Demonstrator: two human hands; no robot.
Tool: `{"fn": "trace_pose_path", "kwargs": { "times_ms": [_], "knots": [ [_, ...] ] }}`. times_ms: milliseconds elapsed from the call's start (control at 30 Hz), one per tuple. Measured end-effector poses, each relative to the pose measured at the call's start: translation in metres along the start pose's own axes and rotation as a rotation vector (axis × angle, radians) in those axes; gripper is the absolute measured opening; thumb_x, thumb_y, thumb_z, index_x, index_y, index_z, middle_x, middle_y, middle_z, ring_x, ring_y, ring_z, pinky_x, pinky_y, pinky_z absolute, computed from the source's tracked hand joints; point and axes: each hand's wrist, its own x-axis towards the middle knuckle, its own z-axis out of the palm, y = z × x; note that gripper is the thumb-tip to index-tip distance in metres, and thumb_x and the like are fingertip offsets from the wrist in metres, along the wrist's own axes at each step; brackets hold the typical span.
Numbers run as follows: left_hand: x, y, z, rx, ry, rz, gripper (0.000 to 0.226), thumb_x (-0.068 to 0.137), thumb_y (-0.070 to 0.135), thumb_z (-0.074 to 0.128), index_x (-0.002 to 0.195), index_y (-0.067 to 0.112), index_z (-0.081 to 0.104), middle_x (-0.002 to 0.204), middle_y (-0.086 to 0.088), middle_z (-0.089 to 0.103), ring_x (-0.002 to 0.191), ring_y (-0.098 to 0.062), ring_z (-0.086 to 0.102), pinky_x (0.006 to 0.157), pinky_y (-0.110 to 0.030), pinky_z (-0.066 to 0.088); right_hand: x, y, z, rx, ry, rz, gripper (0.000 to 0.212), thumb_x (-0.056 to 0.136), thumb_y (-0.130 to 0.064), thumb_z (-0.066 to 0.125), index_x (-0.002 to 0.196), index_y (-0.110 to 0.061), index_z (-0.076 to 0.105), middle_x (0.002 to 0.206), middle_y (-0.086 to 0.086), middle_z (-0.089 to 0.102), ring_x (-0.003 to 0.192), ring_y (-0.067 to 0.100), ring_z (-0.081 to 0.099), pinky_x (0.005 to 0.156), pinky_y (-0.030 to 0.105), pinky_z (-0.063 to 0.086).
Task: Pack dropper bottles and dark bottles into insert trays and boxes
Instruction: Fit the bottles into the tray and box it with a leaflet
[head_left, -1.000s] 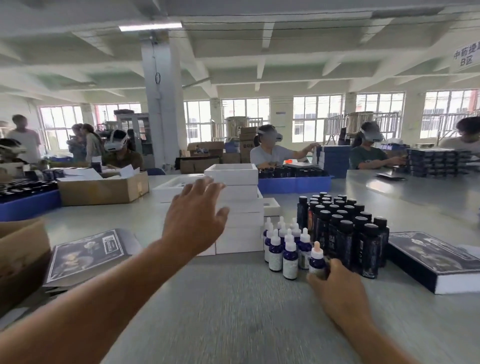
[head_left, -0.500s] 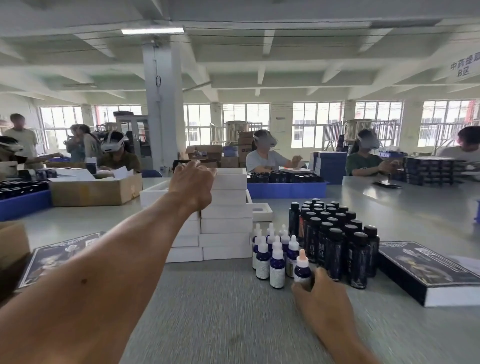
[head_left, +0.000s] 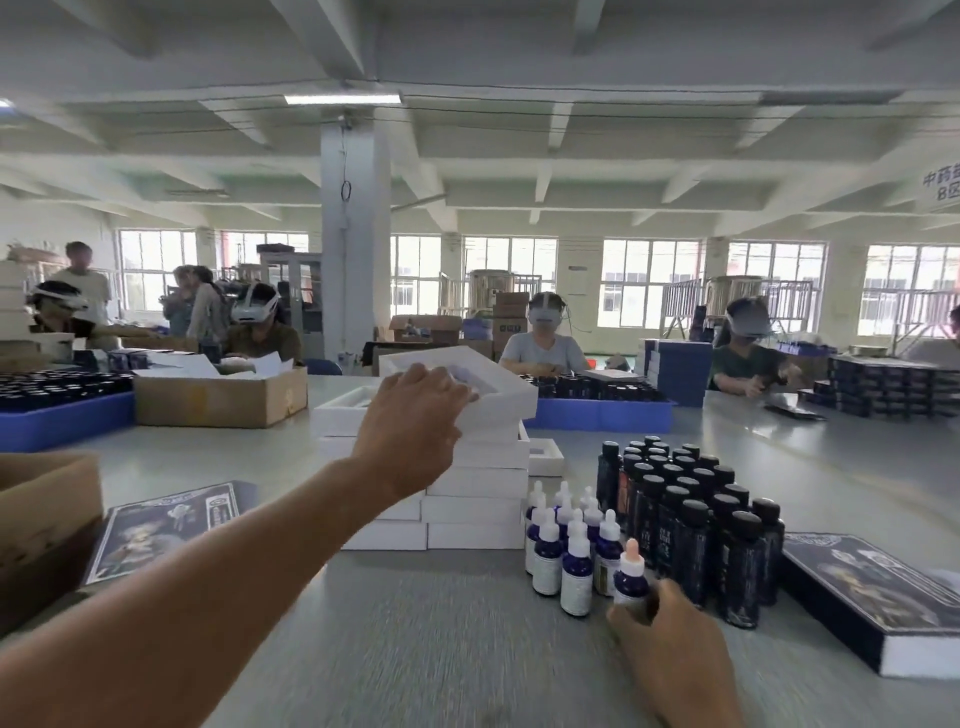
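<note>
Tray (head_left: 470, 382) now tilted off stack (head_left: 475, 483)

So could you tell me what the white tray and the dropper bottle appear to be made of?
White tray: probably matte foam or card, given its thick, dull white walls. Dropper bottle: glossy dark blue body, glass or plastic, I cannot tell which, with a pale bulb that looks like rubber.

White insert tray (head_left: 467, 387) matt, foam-like. Dropper bottles (head_left: 571, 551): glossy dark-blue glass look, pale rubbery bulbs, paper labels. Dark bottles (head_left: 696, 519): shiny black, smooth caps. Printed box (head_left: 878, 597) glossy card. Carton (head_left: 218, 397) matt brown cardboard. Table (head_left: 441, 649) smooth grey.
</note>
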Motion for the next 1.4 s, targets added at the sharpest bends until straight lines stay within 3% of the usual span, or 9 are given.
{"fn": "trace_pose_path", "kwargs": {
  "times_ms": [133, 367, 467, 600, 700, 767, 900, 1200, 1400],
  "knots": [
    [-0.094, 0.027, -0.029, -0.08, 0.073, 0.15, 0.056, 0.064, 0.028, 0.089, 0.115, 0.026, 0.067, 0.098, 0.009, 0.062, 0.092, -0.013, 0.061, 0.091, -0.036, 0.048, 0.002, 0.005, -0.002, 0.11, 0.059, -0.018, 0.02, 0.084, -0.043, 0.065, 0.088, -0.026, 0.054, 0.078, -0.014, 0.06, 0.071, 0.003, 0.055, 0.058, 0.026, 0.04],
    [-0.216, 0.08, -0.041, -0.272, -0.229, 0.358, 0.06, 0.044, 0.049, 0.095, 0.099, 0.038, 0.075, 0.081, 0.015, 0.066, 0.071, -0.002, 0.065, 0.065, -0.023, 0.059, -0.009, -0.011, -0.014, 0.243, 0.084, -0.054, 0.014, 0.083, -0.03, 0.067, 0.078, -0.018, 0.061, 0.072, -0.002, 0.068, 0.069, 0.017, 0.063, 0.055, 0.026, 0.041],
    [-0.228, 0.086, -0.038, -0.327, -0.208, 0.359, 0.047, 0.073, 0.059, 0.073, 0.115, 0.04, 0.068, 0.098, 0.014, 0.068, 0.088, -0.003, 0.066, 0.077, -0.027, 0.058, -0.029, -0.034, -0.028, 0.294, 0.021, -0.179, 0.018, 0.084, -0.036, 0.067, 0.076, -0.02, 0.065, 0.064, -0.004, 0.068, 0.059, 0.014, 0.062, 0.054, 0.029, 0.05],
    [-0.219, 0.063, -0.033, -0.65, -0.17, -0.127, 0.046, 0.097, 0.06, 0.037, 0.128, 0.036, 0.062, 0.131, 0.015, 0.056, 0.123, -0.007, 0.05, 0.101, -0.035, 0.044, -0.073, -0.051, -0.041, 0.176, -0.133, -0.357, 0.032, 0.079, -0.056, 0.064, 0.076, -0.024, 0.067, 0.068, -0.012, 0.068, 0.056, 0.003, 0.061, 0.051, 0.021, 0.052],
    [-0.22, 0.045, -0.011, -0.553, -0.289, -0.312, 0.047, 0.099, 0.053, 0.035, 0.137, 0.034, 0.055, 0.147, 0.014, 0.043, 0.136, -0.007, 0.035, 0.112, -0.034, 0.033, -0.102, -0.061, -0.038, 0.081, -0.288, -0.427, 0.043, 0.076, -0.064, 0.064, 0.097, -0.028, 0.068, 0.072, -0.011, 0.07, 0.063, 0.003, 0.065, 0.061, 0.03, 0.056],
    [-0.226, 0.039, -0.001, -0.534, -0.418, -0.317, 0.059, 0.095, 0.061, 0.027, 0.143, 0.033, 0.047, 0.154, 0.016, 0.035, 0.142, -0.003, 0.022, 0.118, -0.032, 0.023, -0.115, -0.067, -0.032, -0.042, -0.326, -0.489, 0.058, 0.076, -0.067, 0.062, 0.123, -0.035, 0.059, 0.073, -0.012, 0.069, 0.066, 0.003, 0.064, 0.063, 0.028, 0.053],
    [-0.232, 0.032, 0.006, -0.542, -0.424, -0.27, 0.068, 0.091, 0.065, 0.021, 0.145, 0.031, 0.045, 0.155, 0.016, 0.034, 0.144, 0.001, 0.015, 0.12, -0.025, 0.015, -0.132, -0.074, -0.026, -0.345, -0.343, -0.67, 0.064, 0.077, -0.074, 0.053, 0.133, -0.043, 0.05, 0.081, -0.012, 0.069, 0.068, 0.003, 0.061, 0.059, 0.026, 0.046],
    [-0.236, 0.03, 0.006, -0.567, -0.406, -0.252, 0.074, 0.086, 0.072, 0.014, 0.144, 0.038, 0.044, 0.153, 0.019, 0.034, 0.143, 0.004, 0.011, 0.112, -0.02, 0.014, -0.136, -0.079, -0.046, -0.302, -0.524, -0.64, 0.032, 0.091, -0.061, 0.051, 0.114, -0.046, 0.065, 0.092, -0.022, 0.067, 0.081, -0.004, 0.06, 0.079, 0.033, 0.053],
    [-0.239, 0.033, 0.004, -0.581, -0.405, -0.231, 0.066, 0.089, 0.07, 0.017, 0.141, 0.042, 0.047, 0.154, 0.019, 0.033, 0.145, 0.003, 0.009, 0.113, -0.02, 0.01, -0.137, -0.084, -0.044, -0.366, -0.594, -0.657, 0.026, 0.095, -0.05, 0.053, 0.087, -0.036, 0.074, 0.076, -0.006, 0.068, 0.069, 0.009, 0.062, 0.068, 0.039, 0.055]
  ]
}}
